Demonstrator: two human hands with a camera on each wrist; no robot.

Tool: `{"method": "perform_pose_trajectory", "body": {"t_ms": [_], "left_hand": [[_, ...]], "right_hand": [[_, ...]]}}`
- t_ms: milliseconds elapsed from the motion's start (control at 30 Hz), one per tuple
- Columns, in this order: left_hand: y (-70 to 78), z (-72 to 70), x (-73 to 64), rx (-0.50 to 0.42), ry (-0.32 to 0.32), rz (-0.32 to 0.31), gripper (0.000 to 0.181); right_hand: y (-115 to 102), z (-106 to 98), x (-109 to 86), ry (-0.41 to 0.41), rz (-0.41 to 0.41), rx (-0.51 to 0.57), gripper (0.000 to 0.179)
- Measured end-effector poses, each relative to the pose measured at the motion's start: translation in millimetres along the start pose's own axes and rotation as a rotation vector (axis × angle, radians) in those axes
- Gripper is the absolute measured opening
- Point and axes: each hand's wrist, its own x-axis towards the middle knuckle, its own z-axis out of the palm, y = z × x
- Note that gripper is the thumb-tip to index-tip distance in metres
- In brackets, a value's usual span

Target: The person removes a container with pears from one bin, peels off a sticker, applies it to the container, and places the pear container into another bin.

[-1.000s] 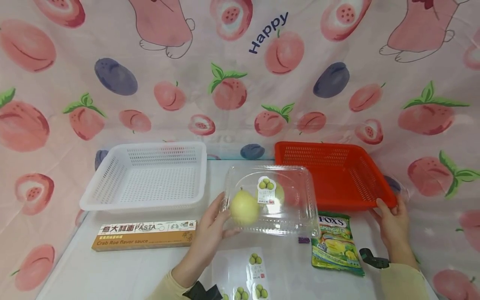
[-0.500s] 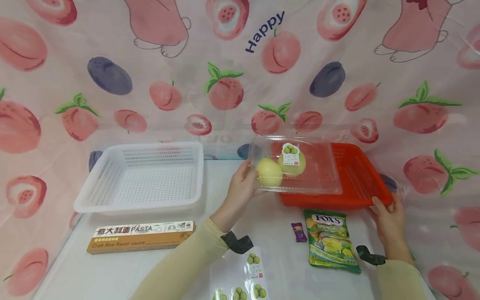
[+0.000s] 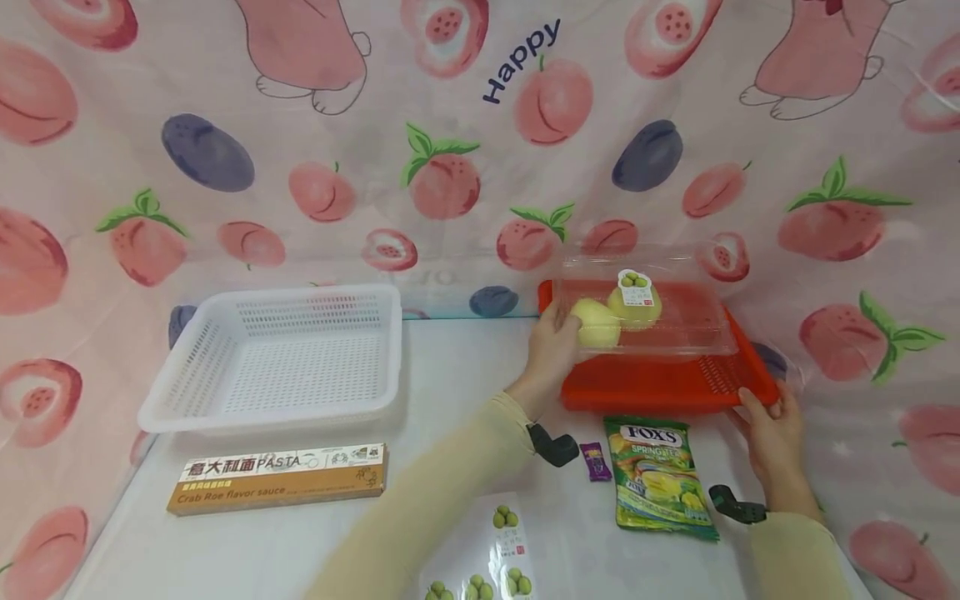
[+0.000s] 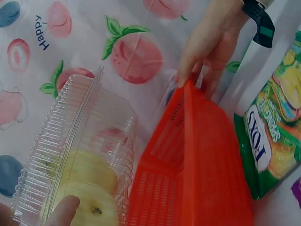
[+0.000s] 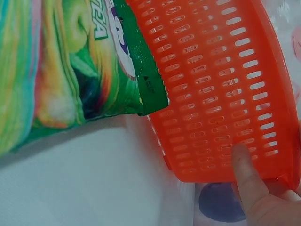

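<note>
My left hand point(image 3: 551, 354) grips the left end of a clear plastic clamshell box point(image 3: 690, 321), held above the red basket. Two yellow-green pears point(image 3: 596, 323) sit inside at the box's left side, and a label point(image 3: 635, 288) with green fruit is stuck on the lid. In the left wrist view the thumb point(image 4: 66, 212) presses the box's side by the pears. My right hand point(image 3: 776, 442) holds the front right corner of the red plastic basket point(image 3: 652, 387). One finger point(image 5: 247, 172) lies along the perforated wall in the right wrist view.
A white basket point(image 3: 300, 367) stands at the back left, with a pasta box point(image 3: 277, 479) before it. A green Fox's candy bag point(image 3: 660, 479) and a purple wrapped candy point(image 3: 596, 461) lie in front of the red basket. A sticker sheet point(image 3: 480, 554) is at the near edge.
My left hand has carried the clamshell box rightward and away from me, from in front of the red basket to over it. The right hand stays at the basket's corner.
</note>
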Motion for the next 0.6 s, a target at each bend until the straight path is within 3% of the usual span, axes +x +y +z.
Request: {"method": "perform_pose_trajectory", "body": {"t_ms": [133, 400, 600], "left_hand": [[-9.0, 21.8, 5.4, -0.055, 0.028, -0.085, 0.056], [-27.0, 49.1, 14.0, 0.06, 0.062, -0.186, 0.058], [-41.3, 60.5, 18.6, 0.163, 0.076, -0.205, 0.058]], "right_hand": [[-2, 3, 0.5, -0.007, -0.009, 0.053, 0.079], [21, -17, 23.7, -0.058, -0.081, 0.043, 0.08], [20, -20, 23.2, -0.052, -0.042, 0.047, 0.084]]}}
